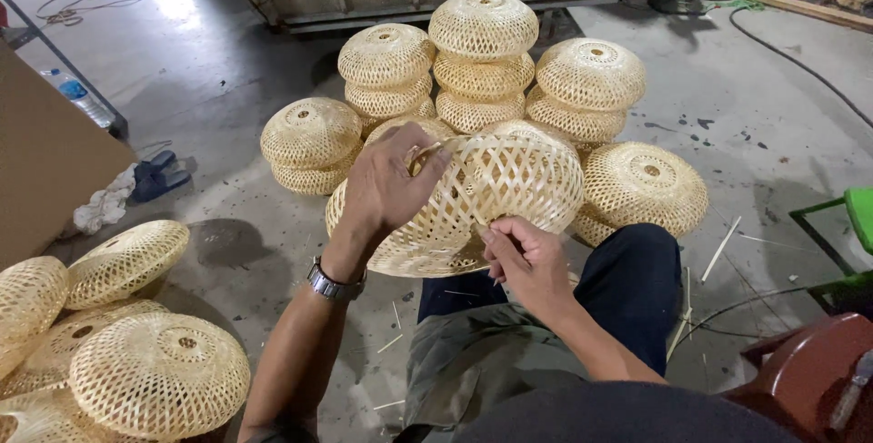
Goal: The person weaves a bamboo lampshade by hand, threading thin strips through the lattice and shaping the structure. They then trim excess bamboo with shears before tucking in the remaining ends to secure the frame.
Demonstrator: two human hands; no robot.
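A round woven bamboo lampshade (496,193) rests tilted on my lap, its open weave facing me. My left hand (386,184), with a metal watch on the wrist, grips the shade's upper left side, fingers curled over its top. At the shade's lower rim, my right hand (523,256) pinches a thin bamboo strip with its fingertips. My knee in dark trousers (632,275) sits just right of the shade.
Stacks of finished woven shades (482,61) stand on the concrete floor ahead. More shades (155,375) lie at my lower left. A cardboard sheet (45,152), a water bottle (80,97), blue sandals (156,175), a green frame (850,225) and a brown stool (809,375) surround me.
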